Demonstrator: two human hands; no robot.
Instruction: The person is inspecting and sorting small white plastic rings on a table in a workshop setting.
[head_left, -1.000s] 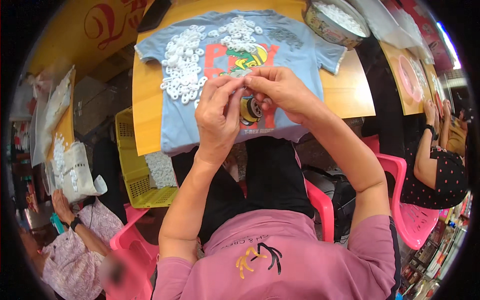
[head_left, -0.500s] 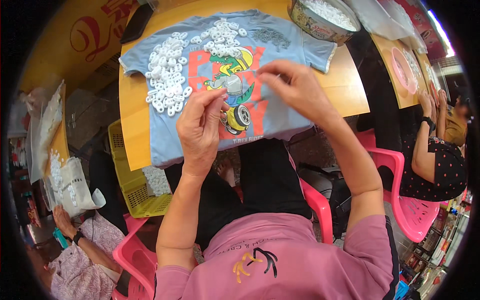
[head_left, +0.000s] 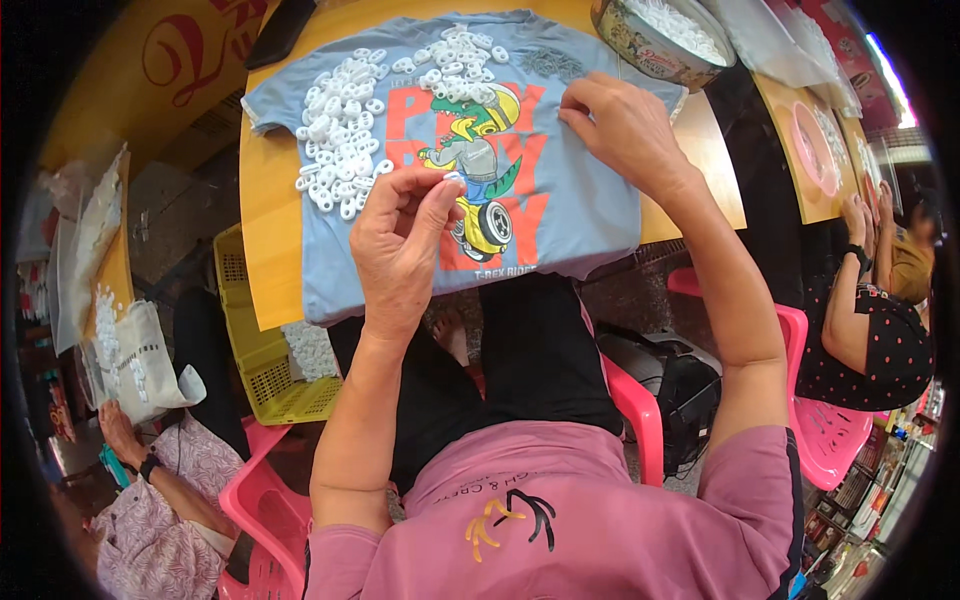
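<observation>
You sit on a pink plastic chair (head_left: 640, 415) at a yellow-brown tabletop (head_left: 268, 240), with a dark, speckled floor (head_left: 648, 290) below. To your left stand another pink chair (head_left: 262, 500) and a narrow side table (head_left: 120, 265); to your right, a third pink chair (head_left: 825, 450), a second side table (head_left: 783, 150) and crowded shelves (head_left: 850, 525). A yellow panel (head_left: 110, 100) bears red lettering at upper left; a bright light strip (head_left: 889, 78) glows at upper right.

Shirt (head_left: 335, 250) on table (head_left: 270, 260), heaped pieces (head_left: 340, 130) on its left, tub (head_left: 655, 54) behind right, crate (head_left: 245, 345) left of table
</observation>
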